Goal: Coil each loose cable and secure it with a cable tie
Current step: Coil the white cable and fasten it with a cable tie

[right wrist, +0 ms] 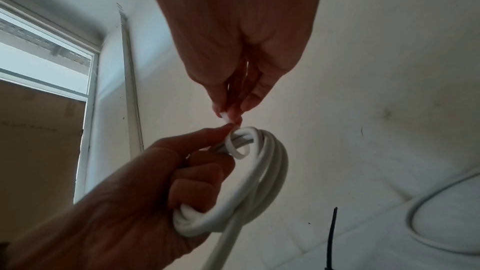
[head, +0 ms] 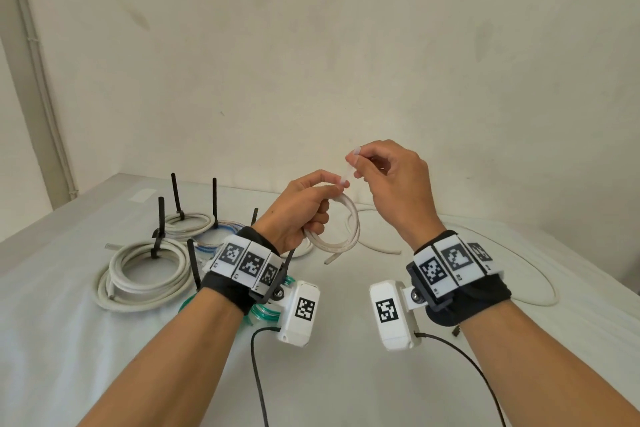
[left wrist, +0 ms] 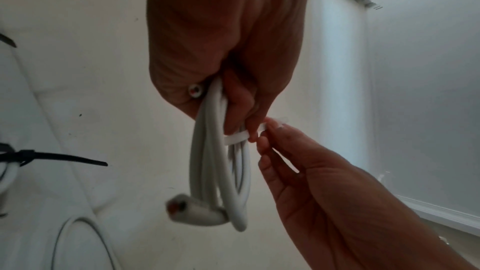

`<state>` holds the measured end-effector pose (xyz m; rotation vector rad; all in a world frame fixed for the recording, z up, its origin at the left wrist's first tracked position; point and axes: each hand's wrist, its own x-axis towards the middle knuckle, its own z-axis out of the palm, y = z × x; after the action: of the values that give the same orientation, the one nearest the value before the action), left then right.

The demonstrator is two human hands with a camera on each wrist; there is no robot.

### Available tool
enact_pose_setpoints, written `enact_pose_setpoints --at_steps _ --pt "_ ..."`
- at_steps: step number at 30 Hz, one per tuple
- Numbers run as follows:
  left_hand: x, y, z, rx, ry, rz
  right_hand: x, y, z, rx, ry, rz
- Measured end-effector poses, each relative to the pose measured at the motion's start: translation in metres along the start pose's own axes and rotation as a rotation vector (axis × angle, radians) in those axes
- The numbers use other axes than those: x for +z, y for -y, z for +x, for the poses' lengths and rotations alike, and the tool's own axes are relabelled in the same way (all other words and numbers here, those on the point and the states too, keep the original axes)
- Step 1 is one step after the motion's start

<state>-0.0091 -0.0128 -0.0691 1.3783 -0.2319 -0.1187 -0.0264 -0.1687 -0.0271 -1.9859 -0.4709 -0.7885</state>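
A pale wall rises behind a table draped in light cloth, where tied coils lie at the left. Above it, the left hand grips a white coiled cable, its ring hanging edge-on. The right hand pinches a white cable tie, whose tail slants up and away.

I count four tied coils at nine o'clock on the table — five black tie tails stand clear among them. One white coil is held up, with one white tie — and two loose cables lie toward three o'clock.
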Motion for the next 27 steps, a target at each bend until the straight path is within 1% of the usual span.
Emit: enact_pose_setpoints --at_steps 4,10,14,17,20,22,25,27 --pt "0.001 0.005 0.004 -0.029 0.000 -0.051 0.000 0.003 -0.002 -0.012 -0.016 0.015" --pt "-0.005 0.000 0.005 -0.023 -0.048 -0.100 0.012 0.006 -0.004 -0.049 0.027 0.056" --pt "-0.011 -0.005 0.004 -0.070 0.024 -0.130 0.010 0.009 -0.001 -0.024 0.103 0.062" --pt "-0.011 -0.010 0.004 -0.068 0.037 -0.136 0.005 0.016 0.003 -0.014 0.130 0.082" --pt "-0.010 -0.009 0.001 -0.097 0.048 -0.150 0.005 0.017 0.002 -0.043 0.137 0.059" --pt "-0.011 -0.005 -0.001 -0.117 0.054 -0.161 0.008 0.016 -0.002 -0.069 0.170 0.028" --pt "-0.010 -0.006 -0.002 -0.078 0.020 -0.125 0.008 0.016 -0.003 -0.093 0.165 0.022" --pt "-0.008 -0.011 -0.004 -0.023 -0.015 -0.080 0.006 0.017 -0.001 -0.061 0.125 0.098"
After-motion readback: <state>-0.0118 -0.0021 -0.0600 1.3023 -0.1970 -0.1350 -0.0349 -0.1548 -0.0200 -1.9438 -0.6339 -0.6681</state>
